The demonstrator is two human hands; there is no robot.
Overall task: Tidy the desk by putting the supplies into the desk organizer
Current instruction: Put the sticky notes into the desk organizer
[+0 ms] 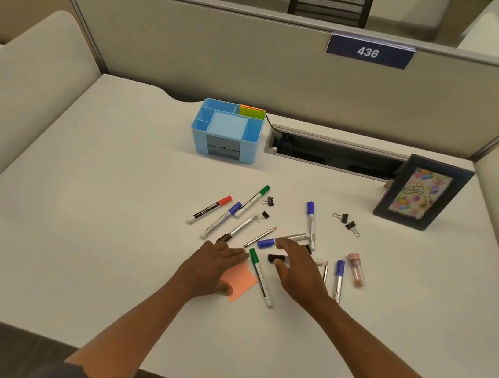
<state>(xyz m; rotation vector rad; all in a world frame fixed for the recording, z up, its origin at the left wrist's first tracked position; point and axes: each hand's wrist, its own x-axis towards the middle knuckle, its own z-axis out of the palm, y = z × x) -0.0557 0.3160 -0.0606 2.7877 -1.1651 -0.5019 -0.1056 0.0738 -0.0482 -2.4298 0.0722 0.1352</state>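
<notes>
A blue desk organizer [249, 144] stands at the back of the white desk, with green and orange sticky notes [252, 112] in its rear right slot. Several markers lie scattered in the middle, among them a red-capped one [209, 209] and a green-capped one [260, 277]. My left hand [214, 267] lies flat with straight fingers on a pink sticky-note pad [240, 282]. My right hand [296, 270] hovers over a black-capped marker [276, 258], fingers spread and relaxed. Pencils, black binder clips [347, 222] and a pink lead tube [357, 269] lie around.
A framed birthday card [420, 193] leans at the back right. An open cable tray [333, 154] runs along the partition behind the organizer. Beige partition walls enclose the desk on three sides.
</notes>
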